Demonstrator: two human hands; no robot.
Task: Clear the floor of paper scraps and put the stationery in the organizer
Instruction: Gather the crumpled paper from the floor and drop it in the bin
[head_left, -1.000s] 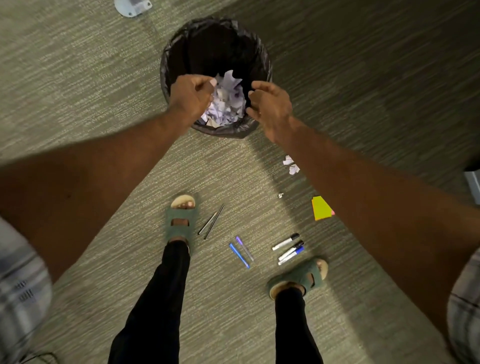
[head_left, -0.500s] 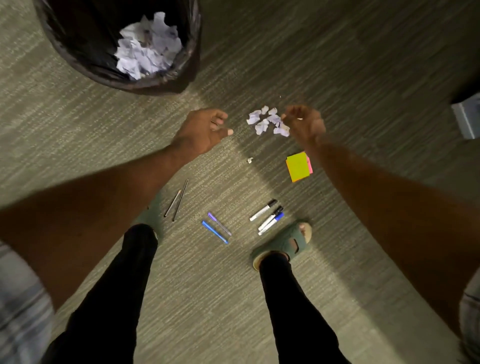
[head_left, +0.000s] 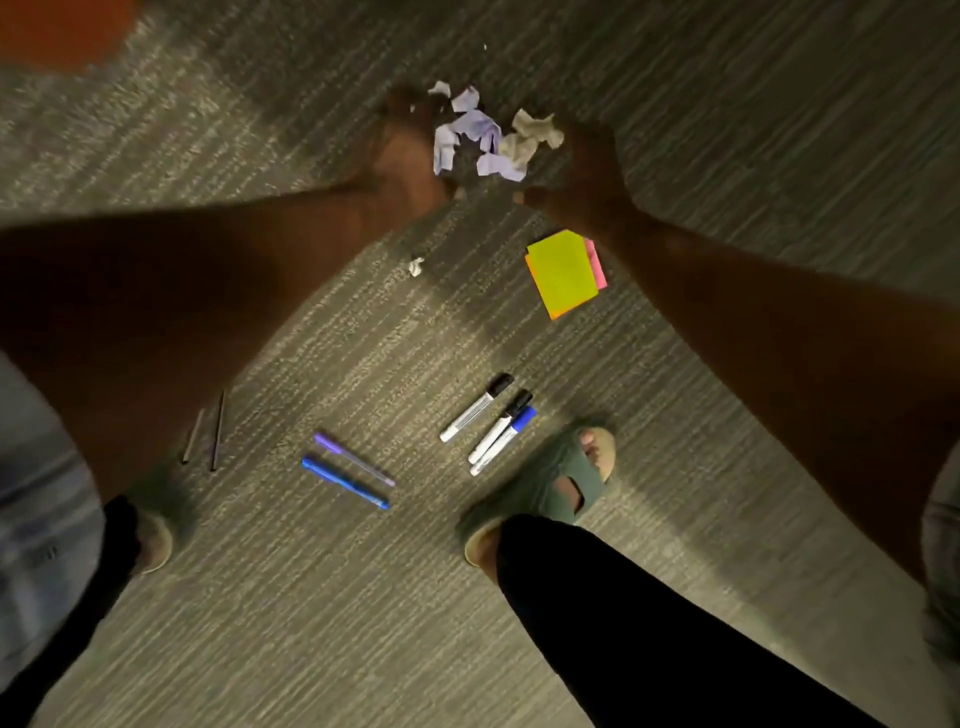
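Note:
A pile of crumpled lilac and beige paper scraps (head_left: 483, 137) lies on the carpet at the top of the view. My left hand (head_left: 408, 156) is cupped against the pile's left side, blurred. My right hand (head_left: 587, 171) is cupped against its right side, touching a beige scrap. Neither hand has lifted anything. One small white scrap (head_left: 415, 266) lies alone below the pile. A stack of yellow, orange and pink sticky notes (head_left: 563, 273) sits under my right forearm. Three markers (head_left: 491, 423), a purple pen (head_left: 353, 460), a blue pen (head_left: 345, 482) and two dark pencils (head_left: 205, 434) lie nearer my feet.
My right foot in a green sandal (head_left: 550, 486) stands beside the markers. My left foot (head_left: 156, 525) is partly hidden under my left arm, next to the pencils. A blurred orange-red patch (head_left: 57, 31) shows at the top left. No bin or organizer is in view.
My view has tilted down and closer, so the bin has left the frame. Both hands have dropped from above the bin to the floor and closed in on either side of the scrap pile.

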